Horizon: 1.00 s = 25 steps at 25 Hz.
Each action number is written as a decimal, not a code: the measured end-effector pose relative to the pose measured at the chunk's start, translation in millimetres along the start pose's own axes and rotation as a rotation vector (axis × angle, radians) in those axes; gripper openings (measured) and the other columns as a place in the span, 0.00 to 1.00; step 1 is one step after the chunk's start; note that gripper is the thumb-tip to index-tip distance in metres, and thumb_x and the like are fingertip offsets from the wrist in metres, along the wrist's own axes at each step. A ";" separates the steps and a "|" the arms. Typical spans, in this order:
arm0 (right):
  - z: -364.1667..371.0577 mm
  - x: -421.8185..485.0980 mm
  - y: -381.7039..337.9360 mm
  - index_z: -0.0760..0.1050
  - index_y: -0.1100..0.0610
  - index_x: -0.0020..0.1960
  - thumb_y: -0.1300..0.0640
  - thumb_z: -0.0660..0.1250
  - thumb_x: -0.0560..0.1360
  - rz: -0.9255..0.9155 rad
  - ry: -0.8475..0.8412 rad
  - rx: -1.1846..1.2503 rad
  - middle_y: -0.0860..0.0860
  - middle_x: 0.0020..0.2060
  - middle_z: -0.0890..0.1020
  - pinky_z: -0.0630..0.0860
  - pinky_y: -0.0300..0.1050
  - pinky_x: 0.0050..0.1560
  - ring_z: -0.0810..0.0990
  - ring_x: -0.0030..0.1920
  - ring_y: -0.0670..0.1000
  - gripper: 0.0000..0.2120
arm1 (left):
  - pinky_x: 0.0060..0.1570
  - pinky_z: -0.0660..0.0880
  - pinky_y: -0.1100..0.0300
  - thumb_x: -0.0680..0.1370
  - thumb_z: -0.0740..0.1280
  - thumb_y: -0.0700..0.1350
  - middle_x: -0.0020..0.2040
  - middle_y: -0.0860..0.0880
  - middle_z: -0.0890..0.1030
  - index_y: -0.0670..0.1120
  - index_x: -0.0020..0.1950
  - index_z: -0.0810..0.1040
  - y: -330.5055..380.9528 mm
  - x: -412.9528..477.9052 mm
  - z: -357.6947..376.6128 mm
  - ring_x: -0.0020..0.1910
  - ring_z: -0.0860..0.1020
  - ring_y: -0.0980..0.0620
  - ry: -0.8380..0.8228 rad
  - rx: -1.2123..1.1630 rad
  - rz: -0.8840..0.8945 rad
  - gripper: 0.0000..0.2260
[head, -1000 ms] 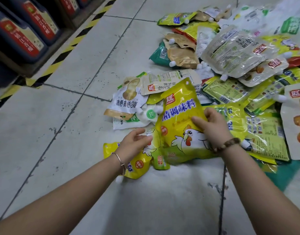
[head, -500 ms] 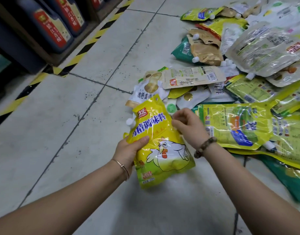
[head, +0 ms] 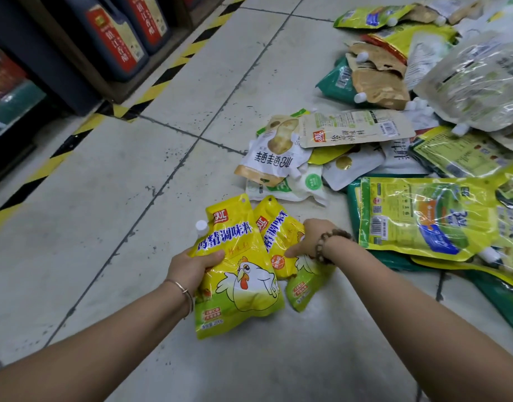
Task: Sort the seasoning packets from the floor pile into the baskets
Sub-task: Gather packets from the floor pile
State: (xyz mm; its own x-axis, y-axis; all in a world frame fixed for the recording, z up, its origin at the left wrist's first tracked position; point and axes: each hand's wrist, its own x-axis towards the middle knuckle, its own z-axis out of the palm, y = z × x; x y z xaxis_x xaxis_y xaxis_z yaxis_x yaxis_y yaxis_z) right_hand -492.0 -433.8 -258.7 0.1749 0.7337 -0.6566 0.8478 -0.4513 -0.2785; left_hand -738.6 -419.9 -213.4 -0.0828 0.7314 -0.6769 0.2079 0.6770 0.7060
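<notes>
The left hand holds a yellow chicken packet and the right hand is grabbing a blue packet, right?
Not quite: the left hand holds a yellow chicken packet, but the right hand is grabbing a second yellow chicken packet, not a blue one. The head view shows it.

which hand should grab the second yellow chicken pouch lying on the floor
Right. The right hand is on the second chicken pouch, thumb on its face and fingers curled at its edge, so it probably only needs to lift. The left hand is full, gripping the first chicken pouch.
</notes>
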 end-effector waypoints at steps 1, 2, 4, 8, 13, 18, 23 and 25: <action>4.6 -7.4 10.3 0.69 0.55 0.45 0.38 0.73 0.63 0.000 0.013 0.146 0.50 0.41 0.77 0.72 0.44 0.39 0.77 0.41 0.51 0.24 | 0.27 0.76 0.61 0.69 0.74 0.38 0.32 0.47 0.83 0.44 0.43 0.79 1.1 -0.3 1.8 0.27 0.81 0.50 -0.026 0.007 0.001 0.06; 9.6 -15.8 20.9 0.71 0.55 0.44 0.43 0.74 0.65 0.000 0.040 0.324 0.50 0.38 0.79 0.73 0.43 0.36 0.78 0.37 0.51 0.20 | 0.29 0.77 0.60 0.69 0.74 0.39 0.34 0.46 0.84 0.44 0.44 0.80 2.2 -0.8 4.1 0.28 0.82 0.49 -0.059 0.018 0.007 0.07; 17.8 -37.0 42.9 0.74 0.57 0.45 0.53 0.74 0.68 0.034 0.139 0.743 0.53 0.35 0.80 0.75 0.44 0.32 0.78 0.29 0.50 0.12 | 0.33 0.78 0.58 0.69 0.73 0.39 0.39 0.44 0.84 0.44 0.46 0.80 5.6 -3.4 11.7 0.32 0.82 0.48 -0.141 0.056 0.034 0.07; 22.2 -89.4 80.6 0.75 0.58 0.51 0.62 0.74 0.68 0.133 0.421 1.253 0.52 0.38 0.82 0.77 0.44 0.36 0.80 0.30 0.47 0.13 | 0.30 0.79 0.60 0.72 0.69 0.38 0.38 0.45 0.85 0.43 0.48 0.79 19.6 -17.7 37.6 0.32 0.83 0.49 -0.340 0.029 0.052 0.05; 2.5 -147.9 101.2 0.75 0.52 0.43 0.67 0.74 0.66 0.121 0.785 1.294 0.46 0.36 0.81 0.75 0.31 0.29 0.80 0.29 0.38 0.14 | 0.26 0.78 0.60 0.74 0.68 0.38 0.33 0.46 0.84 0.42 0.45 0.78 40.3 -35.6 86.3 0.28 0.82 0.50 -0.458 -0.010 0.139 0.02; -19.7 -214.8 126.6 0.74 0.52 0.40 0.67 0.75 0.65 0.168 1.058 1.221 0.45 0.35 0.80 0.73 0.28 0.30 0.79 0.29 0.36 0.14 | 0.26 0.78 0.58 0.72 0.71 0.40 0.31 0.46 0.83 0.44 0.42 0.79 56.7 -74.3 142.0 0.27 0.81 0.49 -0.592 0.022 0.208 0.02; -56.9 -303.6 152.9 0.76 0.54 0.43 0.62 0.74 0.67 0.259 1.338 1.224 0.48 0.36 0.81 0.74 0.31 0.31 0.78 0.28 0.36 0.09 | 0.30 0.80 0.54 0.71 0.72 0.43 0.33 0.45 0.84 0.45 0.41 0.80 91.7 -150.5 188.3 0.28 0.82 0.48 -0.718 0.073 0.310 0.03; -75.5 -342.9 157.8 0.77 0.55 0.43 0.58 0.72 0.70 0.298 1.418 1.250 0.50 0.38 0.82 0.77 0.38 0.37 0.80 0.32 0.40 0.05 | 0.34 0.81 0.51 0.70 0.73 0.45 0.34 0.44 0.84 0.45 0.41 0.80 114.8 -186.1 197.0 0.29 0.82 0.47 -0.803 0.129 0.334 0.05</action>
State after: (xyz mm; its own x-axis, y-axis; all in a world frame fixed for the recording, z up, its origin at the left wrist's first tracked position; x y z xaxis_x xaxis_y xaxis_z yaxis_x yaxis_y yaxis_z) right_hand -380.3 -718.2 -24.5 0.9949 0.0988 0.0198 0.0397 -0.2033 -0.9783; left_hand -507.3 -494.5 -47.4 0.7027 0.5774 -0.4157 0.2117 0.3881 0.8970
